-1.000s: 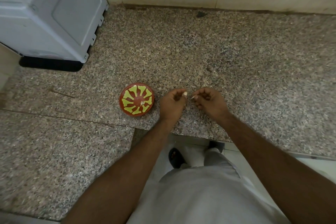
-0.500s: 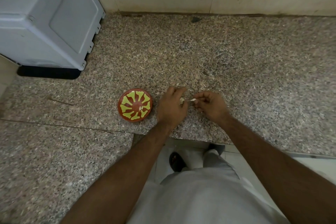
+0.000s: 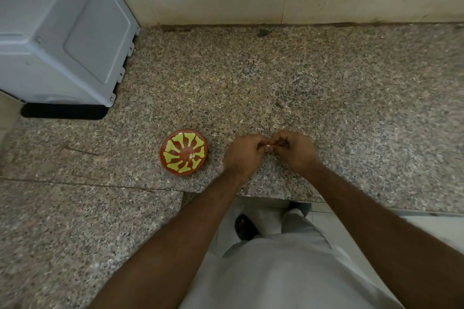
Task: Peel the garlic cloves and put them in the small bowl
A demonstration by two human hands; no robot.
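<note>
Speckled granite bench [image 3: 326, 88], both hands together near its front edge: left hand [image 3: 244, 154] and right hand [image 3: 295, 150] pinch one garlic clove [image 3: 268, 145] between curled fingertips, small bowl [image 3: 184, 152] just left, holding pale bits.

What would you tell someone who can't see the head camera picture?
Two hands, left hand and right hand, pinch a small white garlic clove together above a speckled granite counter. A small round red bowl with yellow pattern sits beside the left hand.
</note>
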